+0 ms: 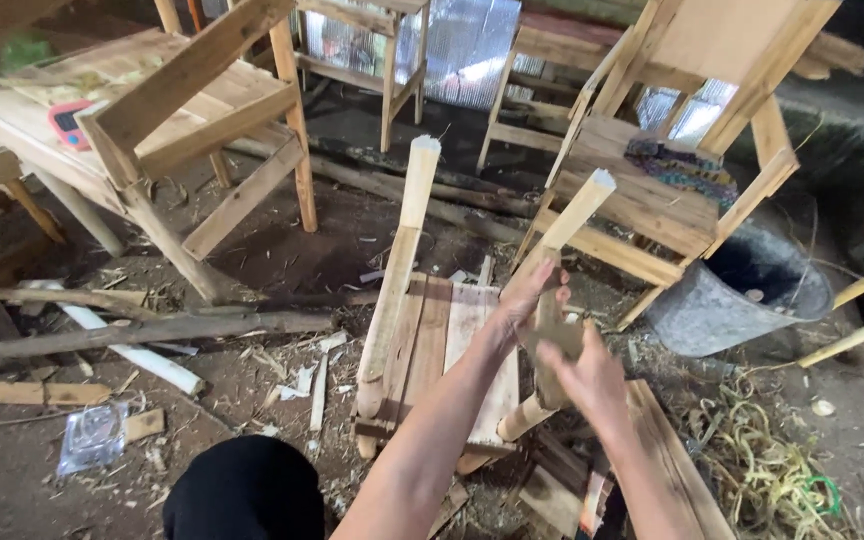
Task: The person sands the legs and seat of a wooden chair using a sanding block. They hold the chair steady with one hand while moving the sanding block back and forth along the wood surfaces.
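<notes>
Gripping the right stool leg (564,240) with the left hand (530,292), fingers wrapped around it; right hand (582,372) is closing on a small wood block (555,338) against it. Leg is running long-axis up and away-right over the upturned stool seat (452,340) on the floor. Risk, as I'm judging it: block slipping and pinching fingers.

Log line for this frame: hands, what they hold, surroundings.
left hand: gripping stool leg | right hand: holding wooden piece | stool: overturned on dirt floor | metal bucket: right
</notes>
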